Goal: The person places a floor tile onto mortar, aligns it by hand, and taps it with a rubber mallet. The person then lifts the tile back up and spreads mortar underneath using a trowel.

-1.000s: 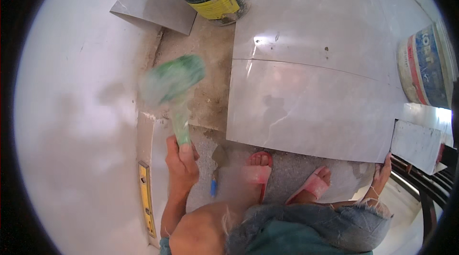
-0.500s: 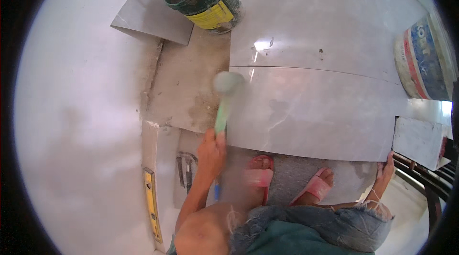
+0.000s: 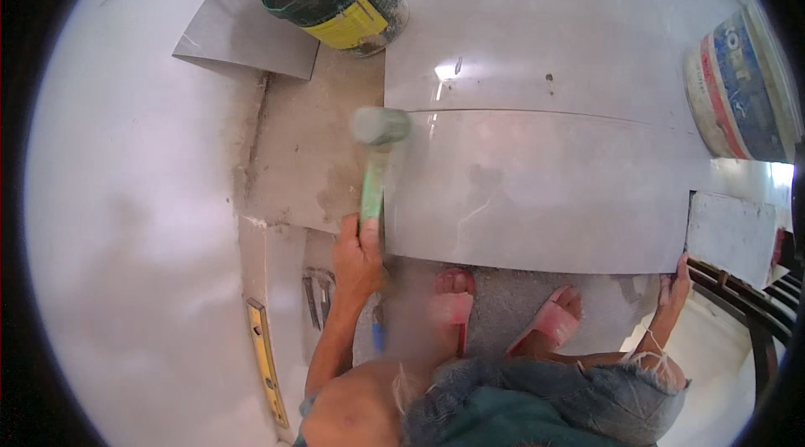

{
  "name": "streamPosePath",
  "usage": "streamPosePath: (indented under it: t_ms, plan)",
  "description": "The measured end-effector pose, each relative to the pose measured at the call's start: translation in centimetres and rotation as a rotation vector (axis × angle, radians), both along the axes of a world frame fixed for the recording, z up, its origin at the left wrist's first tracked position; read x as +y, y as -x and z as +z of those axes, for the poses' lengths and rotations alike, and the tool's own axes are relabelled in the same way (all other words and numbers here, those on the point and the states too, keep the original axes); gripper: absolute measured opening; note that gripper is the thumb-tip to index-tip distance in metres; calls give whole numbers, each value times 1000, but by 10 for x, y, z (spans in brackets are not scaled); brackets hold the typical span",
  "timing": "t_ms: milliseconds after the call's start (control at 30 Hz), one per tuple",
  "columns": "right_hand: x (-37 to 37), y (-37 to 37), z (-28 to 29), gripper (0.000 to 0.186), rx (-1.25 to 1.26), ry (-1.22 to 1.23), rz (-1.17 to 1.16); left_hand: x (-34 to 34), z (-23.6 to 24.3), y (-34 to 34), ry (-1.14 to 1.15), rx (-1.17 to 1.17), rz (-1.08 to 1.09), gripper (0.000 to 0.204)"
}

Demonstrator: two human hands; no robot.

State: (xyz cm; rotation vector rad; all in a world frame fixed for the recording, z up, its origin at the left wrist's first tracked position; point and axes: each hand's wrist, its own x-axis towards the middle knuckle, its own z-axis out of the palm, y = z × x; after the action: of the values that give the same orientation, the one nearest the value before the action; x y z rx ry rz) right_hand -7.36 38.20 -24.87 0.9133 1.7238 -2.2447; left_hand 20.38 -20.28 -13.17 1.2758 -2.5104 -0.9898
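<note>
My left hand (image 3: 357, 261) is closed round the green handle of a mallet (image 3: 379, 127). The mallet's pale, blurred head is over the left edge of a large grey floor tile (image 3: 545, 195); whether it touches the tile cannot be made out. At the tile's near right corner, my right hand (image 3: 673, 286) grips the edge, with a finger along the side and part of the hand hidden. A second grey tile (image 3: 520, 19) lies beyond, divided from the first by a thin joint. Left of both is a bare, dusty brown strip (image 3: 293, 141).
A dark green bucket (image 3: 356, 7) stands far left before a leaning tile piece (image 3: 239, 23). At the right are a white-and-blue bucket (image 3: 742, 86), a pale block (image 3: 731, 233) and dark metal bars (image 3: 746, 300). A yellow spirit level (image 3: 267, 359) lies lower left, near a clamp-like tool (image 3: 317, 296).
My left hand and the mallet have shifted slightly left and up in the picture. The whole view has moved a little the same way. My right hand stays at the tile's corner.
</note>
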Motion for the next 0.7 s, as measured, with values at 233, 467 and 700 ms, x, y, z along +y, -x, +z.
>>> streamPosePath:
  t_ms: [233,467,700]
  plan:
    - [9,2,-6,45,51,-5,-42,-9,-6,-50,324,30,198,35]
    - [23,12,-17,49,44,21,25,-116,-33,-13,736,-123,111,33]
    - [22,17,2,54,-22,-24,-29,-111,-40,142,390,-148,-240,54]
